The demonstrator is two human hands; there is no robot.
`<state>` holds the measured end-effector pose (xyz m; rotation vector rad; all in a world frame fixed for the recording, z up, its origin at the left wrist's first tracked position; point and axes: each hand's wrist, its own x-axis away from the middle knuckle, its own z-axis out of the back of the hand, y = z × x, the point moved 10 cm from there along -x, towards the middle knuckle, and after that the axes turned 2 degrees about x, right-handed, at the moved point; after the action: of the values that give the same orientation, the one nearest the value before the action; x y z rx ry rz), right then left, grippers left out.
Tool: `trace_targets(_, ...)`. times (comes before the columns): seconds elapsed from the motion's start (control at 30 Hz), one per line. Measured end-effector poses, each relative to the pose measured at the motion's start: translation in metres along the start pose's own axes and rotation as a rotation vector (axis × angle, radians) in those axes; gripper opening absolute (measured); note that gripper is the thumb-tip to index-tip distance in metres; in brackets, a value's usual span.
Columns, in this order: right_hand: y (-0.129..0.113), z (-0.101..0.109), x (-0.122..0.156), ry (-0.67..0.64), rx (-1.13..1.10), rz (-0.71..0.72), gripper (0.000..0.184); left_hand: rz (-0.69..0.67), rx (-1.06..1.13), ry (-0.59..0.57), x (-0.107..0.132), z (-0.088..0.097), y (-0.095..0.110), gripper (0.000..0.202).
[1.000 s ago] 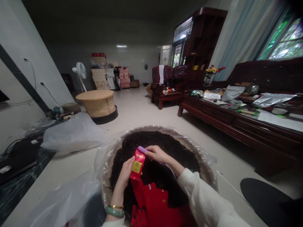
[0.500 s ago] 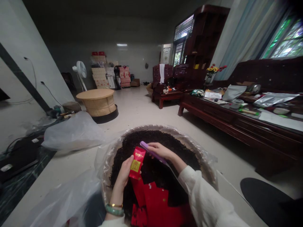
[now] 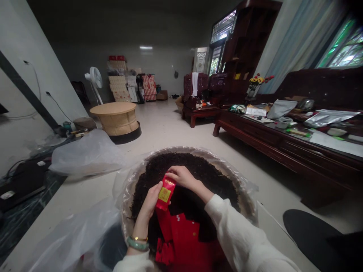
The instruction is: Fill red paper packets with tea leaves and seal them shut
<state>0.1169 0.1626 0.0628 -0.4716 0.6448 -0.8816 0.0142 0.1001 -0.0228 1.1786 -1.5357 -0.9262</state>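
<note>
My left hand [image 3: 150, 202] grips a small red packet [image 3: 165, 193] with a yellow label, held upright over a wide round basket [image 3: 129, 192] lined with clear plastic and heaped with dark loose tea leaves [image 3: 198, 173]. My right hand [image 3: 181, 176] is closed at the packet's top edge, fingers curled over its mouth; the purple scoop seen earlier is hidden. A pile of flat red packets [image 3: 184, 238] lies at the near side of the basket, by my lap.
Crumpled clear plastic bags [image 3: 87, 153] lie on the floor at left. A round wooden tub [image 3: 115, 119] and a white fan [image 3: 95, 79] stand beyond. A long dark wooden table [image 3: 283, 145] with silver bags runs along the right. A dark round cushion [image 3: 314, 236] sits at lower right.
My right hand held a purple scoop out beside the packet; now it has come to the packet's top and closed over it, and the scoop no longer shows. The left hand kept the packet still.
</note>
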Motion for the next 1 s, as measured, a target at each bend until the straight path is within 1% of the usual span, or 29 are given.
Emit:
trace_targets(0.03,-0.004,-0.003,-0.001,-0.006,0.007,0.012,0.018,0.009,-0.005,-0.006,0.001,-0.001,0.0,0.051)
trace_targets(0.1,-0.009,-0.006,-0.001,0.004,0.012,0.047,0.021,0.024,-0.006,-0.023,0.002,-0.002,0.0,0.051)
trace_targets(0.2,-0.014,-0.006,0.004,0.037,-0.009,0.12,0.028,0.045,0.016,-0.052,0.004,-0.004,0.0,0.049)
trace_targets(0.27,-0.014,-0.004,0.008,0.058,-0.03,0.127,0.033,0.056,0.036,-0.06,0.005,-0.004,-0.001,0.047)
trace_targets(0.37,-0.009,-0.001,0.012,0.09,-0.067,0.087,0.036,0.069,0.046,-0.068,0.005,-0.006,-0.005,0.046)
trace_targets(0.5,0.004,-0.001,0.013,0.093,-0.159,-0.027,0.042,0.079,0.044,-0.077,0.005,-0.008,-0.009,0.047)
trace_targets(0.57,0.007,-0.002,0.014,0.071,-0.213,-0.059,0.037,0.085,0.051,-0.063,0.005,-0.006,-0.01,0.046)
trace_targets(0.63,0.005,-0.003,0.016,0.056,-0.246,-0.055,0.028,0.092,0.061,-0.058,0.006,-0.004,-0.01,0.044)
trace_targets(0.7,0.005,0.001,0.018,0.073,-0.26,-0.046,0.026,0.103,0.092,-0.082,0.006,-0.003,-0.01,0.044)
trace_targets(0.77,0.011,0.012,0.019,0.132,-0.282,-0.067,0.028,0.128,0.163,-0.112,0.004,0.0,-0.012,0.05)
trace_targets(0.8,0.015,0.019,0.019,0.178,-0.303,-0.091,0.029,0.139,0.213,-0.113,0.001,0.003,-0.013,0.054)
trace_targets(0.87,0.017,0.033,0.018,0.265,-0.361,-0.135,0.03,0.153,0.298,-0.061,-0.005,0.016,-0.019,0.063)
trace_targets(0.9,0.012,0.037,0.017,0.291,-0.39,-0.139,0.03,0.131,0.337,0.005,-0.008,0.027,-0.021,0.063)
trace_targets(0.93,0.002,0.038,0.015,0.298,-0.419,-0.127,0.031,0.107,0.362,0.041,-0.011,0.033,-0.023,0.061)
trace_targets(0.97,-0.015,0.035,0.013,0.276,-0.442,-0.093,0.03,0.081,0.382,0.071,-0.012,0.038,-0.025,0.055)
trace_targets(1.0,-0.038,0.029,0.011,0.231,-0.454,-0.045,0.029,0.059,0.392,0.086,-0.012,0.041,-0.027,0.047)
